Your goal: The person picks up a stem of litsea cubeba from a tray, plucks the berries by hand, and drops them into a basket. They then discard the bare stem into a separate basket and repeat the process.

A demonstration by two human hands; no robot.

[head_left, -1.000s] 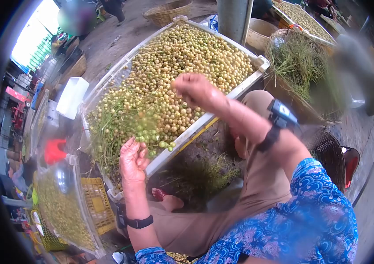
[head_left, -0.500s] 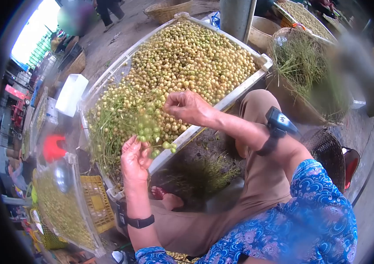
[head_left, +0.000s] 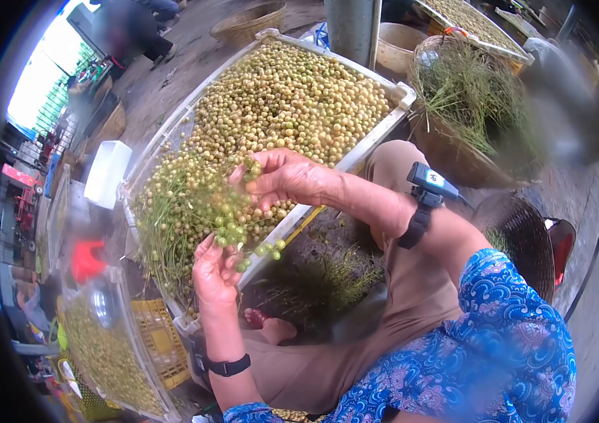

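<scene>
My left hand (head_left: 216,269) is closed round the stems of a bunch of small round green fruits (head_left: 230,231), low over the near-left side of the tray. Several of these fruits hang past my fingertips, over the tray's front edge. Higher up, my right hand (head_left: 287,178) has its fingers bent in a pinch on small green fruits (head_left: 251,168) at the upper part of the bunch. Beneath both hands lies the white-rimmed tray (head_left: 356,161), heaped with loose yellow-green fruits (head_left: 285,106). Long green stems (head_left: 162,229) with fruits are piled at its left.
A basket of green stalks (head_left: 465,92) stands right of the tray, near a metal post (head_left: 351,32). Cut stalks (head_left: 331,282) lie on the ground by my legs. Left are a white box (head_left: 108,173), a yellow crate (head_left: 158,338) and another fruit tray (head_left: 106,352).
My right hand has moved down and left, from an apparently bare pinch onto fruits of the bunch. My left hand keeps its hold. The view has shifted slightly.
</scene>
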